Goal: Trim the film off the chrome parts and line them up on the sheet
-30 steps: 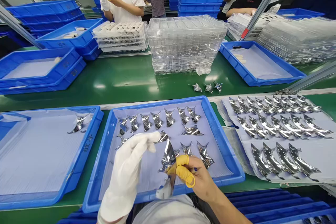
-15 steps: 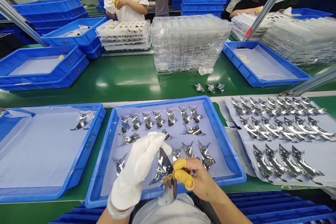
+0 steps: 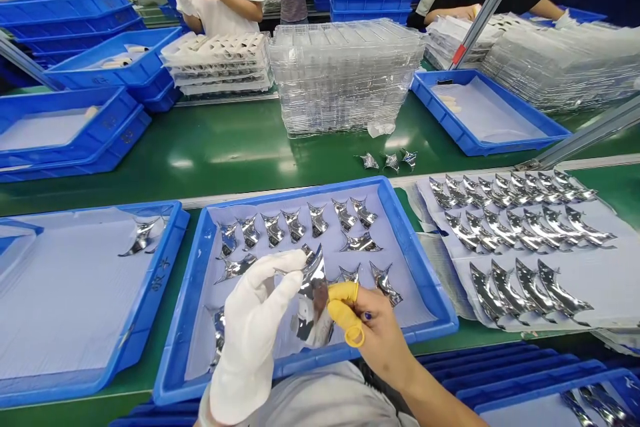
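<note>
My left hand [image 3: 253, 330] wears a white glove, and its fingers touch the top edge of a shiny chrome curved part [image 3: 312, 300]. My right hand [image 3: 373, 337], with yellow finger cots on thumb and forefinger, pinches the same part on its right side. Both hands hold it upright over the front of the middle blue tray [image 3: 423, 280]. That tray holds several more chrome parts [image 3: 295, 225] on a white liner.
A blue tray [image 3: 165, 260] at left holds one chrome part [image 3: 140, 237]. Rows of chrome parts [image 3: 520, 227] lie on white sheets at right. Three loose parts [image 3: 389, 161] sit on the green belt [image 3: 240, 153]. Clear tray stacks [image 3: 345, 73], blue bins and other workers stand beyond.
The part has been turned and lifted slightly between my hands; the lower end that hung below the tray edge is now up over the tray. The view shifted a little.
</note>
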The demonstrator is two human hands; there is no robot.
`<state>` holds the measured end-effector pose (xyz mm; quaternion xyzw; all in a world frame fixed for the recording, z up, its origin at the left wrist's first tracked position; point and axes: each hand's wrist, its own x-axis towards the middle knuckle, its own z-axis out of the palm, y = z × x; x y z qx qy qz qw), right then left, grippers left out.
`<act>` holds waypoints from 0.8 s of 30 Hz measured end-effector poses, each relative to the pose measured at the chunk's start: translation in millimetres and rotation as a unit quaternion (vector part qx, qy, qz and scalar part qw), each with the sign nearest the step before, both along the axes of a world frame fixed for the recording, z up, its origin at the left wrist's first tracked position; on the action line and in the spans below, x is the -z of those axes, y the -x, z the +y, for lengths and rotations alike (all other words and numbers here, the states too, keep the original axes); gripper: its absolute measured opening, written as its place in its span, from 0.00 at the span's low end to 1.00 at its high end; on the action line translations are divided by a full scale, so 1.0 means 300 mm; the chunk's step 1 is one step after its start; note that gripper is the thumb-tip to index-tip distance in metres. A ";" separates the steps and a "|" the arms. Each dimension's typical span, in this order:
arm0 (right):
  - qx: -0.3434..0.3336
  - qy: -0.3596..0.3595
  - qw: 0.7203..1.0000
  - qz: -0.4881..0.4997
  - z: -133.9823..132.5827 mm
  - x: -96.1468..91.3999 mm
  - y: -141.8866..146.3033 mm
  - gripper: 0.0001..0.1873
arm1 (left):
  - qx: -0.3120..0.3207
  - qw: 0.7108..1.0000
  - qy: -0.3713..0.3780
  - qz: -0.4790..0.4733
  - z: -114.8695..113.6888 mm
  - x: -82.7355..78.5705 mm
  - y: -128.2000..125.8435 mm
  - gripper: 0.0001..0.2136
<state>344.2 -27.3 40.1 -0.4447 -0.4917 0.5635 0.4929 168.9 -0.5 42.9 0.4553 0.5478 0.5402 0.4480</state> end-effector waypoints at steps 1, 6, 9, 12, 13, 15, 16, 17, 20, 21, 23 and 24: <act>-0.005 0.009 1.000 0.013 -0.001 0.000 -0.001 0.16 | -0.006 1.000 0.009 -0.002 0.003 -0.003 -0.005 0.10; -0.048 0.129 0.980 0.143 0.005 0.026 0.003 0.23 | -0.035 0.999 0.010 -0.009 0.012 -0.029 -0.042 0.08; -0.064 0.187 0.957 0.212 0.012 0.045 0.013 0.24 | -0.029 0.998 -0.050 -0.003 0.014 -0.048 -0.065 0.06; -0.061 0.196 0.948 0.242 0.016 0.046 0.020 0.24 | -0.019 0.996 -0.085 0.020 0.015 -0.065 -0.076 0.06; -0.056 0.192 0.949 0.245 0.016 0.043 0.021 0.24 | -0.021 0.996 -0.079 0.025 0.015 -0.069 -0.076 0.06; -0.041 0.183 0.950 0.249 0.015 0.033 0.021 0.25 | -0.030 0.998 -0.042 0.021 0.017 -0.075 -0.074 0.07; -0.035 0.179 0.951 0.250 0.013 0.028 0.022 0.25 | -0.033 0.999 -0.013 0.013 0.019 -0.077 -0.071 0.08; -0.032 0.176 0.951 0.251 0.012 0.024 0.022 0.26 | -0.033 0.999 0.016 0.002 0.021 -0.078 -0.068 0.10; -0.032 0.157 0.953 0.256 0.009 0.019 0.024 0.25 | -0.019 0.997 0.072 -0.021 0.029 -0.074 -0.058 0.14; -0.033 0.149 0.955 0.256 0.008 0.019 0.025 0.25 | -0.015 0.997 0.079 -0.024 0.031 -0.073 -0.056 0.14; -0.032 0.136 0.957 0.255 0.008 0.020 0.027 0.23 | -0.011 0.996 0.084 -0.028 0.033 -0.071 -0.055 0.15; -0.032 0.135 0.957 0.256 0.008 0.020 0.028 0.23 | -0.011 0.996 0.088 -0.028 0.034 -0.071 -0.056 0.15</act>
